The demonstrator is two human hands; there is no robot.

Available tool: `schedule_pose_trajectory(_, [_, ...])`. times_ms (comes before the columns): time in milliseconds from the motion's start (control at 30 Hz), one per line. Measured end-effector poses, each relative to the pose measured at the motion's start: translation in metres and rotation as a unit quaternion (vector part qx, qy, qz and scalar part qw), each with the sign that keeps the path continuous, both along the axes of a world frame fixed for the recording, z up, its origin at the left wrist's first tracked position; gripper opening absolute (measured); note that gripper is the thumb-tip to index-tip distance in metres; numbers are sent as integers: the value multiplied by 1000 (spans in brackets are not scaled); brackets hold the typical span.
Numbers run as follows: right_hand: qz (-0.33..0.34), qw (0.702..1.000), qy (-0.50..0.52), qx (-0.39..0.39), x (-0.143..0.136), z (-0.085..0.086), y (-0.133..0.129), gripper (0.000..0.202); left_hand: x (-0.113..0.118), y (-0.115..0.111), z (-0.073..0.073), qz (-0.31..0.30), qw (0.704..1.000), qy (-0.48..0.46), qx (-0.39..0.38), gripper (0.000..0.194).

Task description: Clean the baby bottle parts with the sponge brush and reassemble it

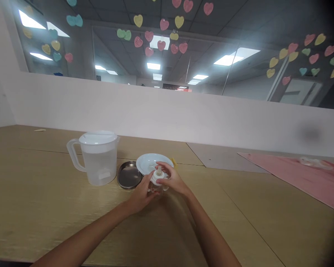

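Observation:
Between my hands a baby bottle [158, 178] stands upright, with a pale teat on top, a white collar and a clear body. My left hand [141, 193] is wrapped round the lower body from the left. The fingers of my right hand [173, 178] are closed round the white collar from the right and behind. Just beyond the bottle is a white plate [144, 160], partly covered by my hands. A round metal dish [128, 176] lies to the left, touching or very near the plate.
A lidded clear plastic pitcher [100, 161] holding liquid stands left of the metal dish. A small yellow object [174, 162] lies by the plate's right edge. Pink cloth [300, 178] covers the table's right side. A white wall [161, 115] with a window rises behind.

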State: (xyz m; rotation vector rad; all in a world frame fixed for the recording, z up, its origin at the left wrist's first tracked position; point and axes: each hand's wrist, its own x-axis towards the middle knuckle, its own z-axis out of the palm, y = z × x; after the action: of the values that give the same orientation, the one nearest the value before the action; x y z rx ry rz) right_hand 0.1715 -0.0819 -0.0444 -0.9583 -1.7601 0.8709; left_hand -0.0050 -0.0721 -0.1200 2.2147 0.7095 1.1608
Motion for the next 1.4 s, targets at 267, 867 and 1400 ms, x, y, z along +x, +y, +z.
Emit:
schedule_pose_trajectory(267, [21,995,81,-50,9,0,3,68,1,0,-1,4,1000,-7,-5,72])
schedule_pose_trajectory(867, [26,997,35,-64,1,1,-1,62,1,3,-5,9,1000,-5,-16,75])
schedule_pose_trajectory(1400, [35,972,222,-63,2,16,-9,47,2,-2,0,13,1000,-12,-23,73])
